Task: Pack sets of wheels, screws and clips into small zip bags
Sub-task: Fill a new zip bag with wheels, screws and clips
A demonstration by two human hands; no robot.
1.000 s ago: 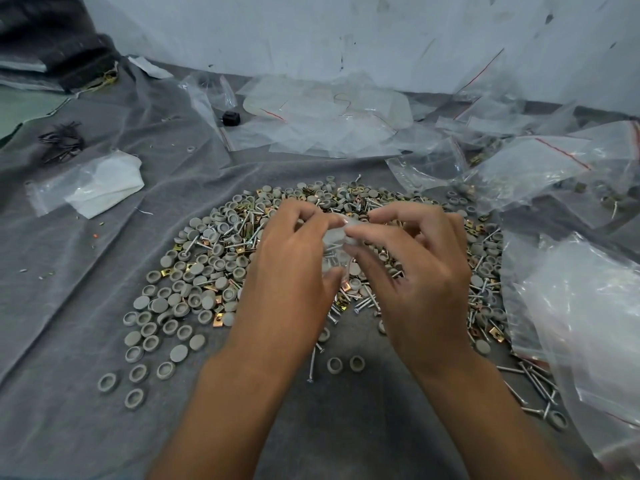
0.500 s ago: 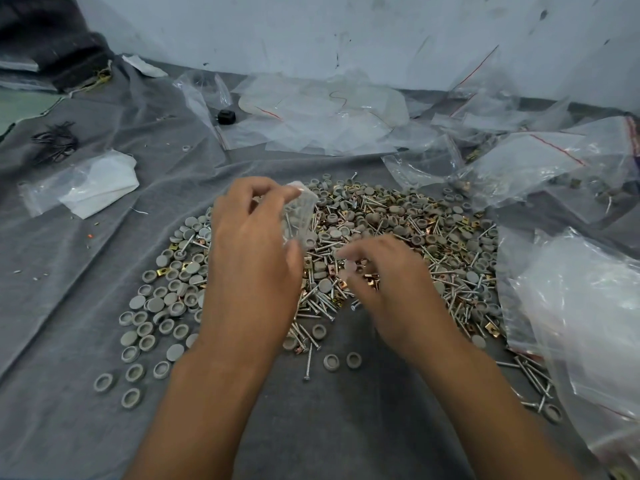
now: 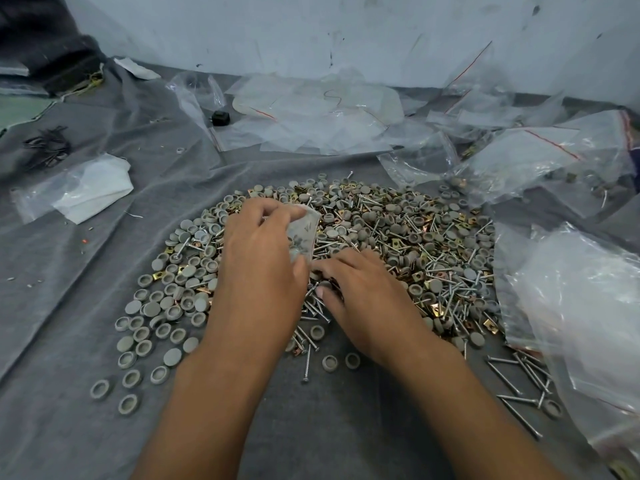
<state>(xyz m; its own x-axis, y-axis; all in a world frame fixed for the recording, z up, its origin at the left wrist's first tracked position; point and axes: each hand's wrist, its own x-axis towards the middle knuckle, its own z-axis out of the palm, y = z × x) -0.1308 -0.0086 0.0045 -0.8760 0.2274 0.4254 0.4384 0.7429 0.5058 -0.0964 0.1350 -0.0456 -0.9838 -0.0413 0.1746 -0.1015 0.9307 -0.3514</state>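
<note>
1. The left hand (image 3: 259, 268) pinches a small zip bag (image 3: 304, 233) above the pile of wheels, screws and clips (image 3: 398, 251).
2. The right hand (image 3: 360, 292) reaches into the pile just beside the bag, fingers curled; what it holds I cannot tell.
3. The bag looks thin, limp and slippery, so it is best held at its mouth edge.

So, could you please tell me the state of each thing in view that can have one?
Small zip bag: held up by the left hand, some parts inside.
Left hand: fingers gripping the bag.
Right hand: down on the parts pile, fingers curled at the parts.
Parts pile: loose, spread on the grey cloth.
Big bag: lying at the right, contents unclear.
</note>
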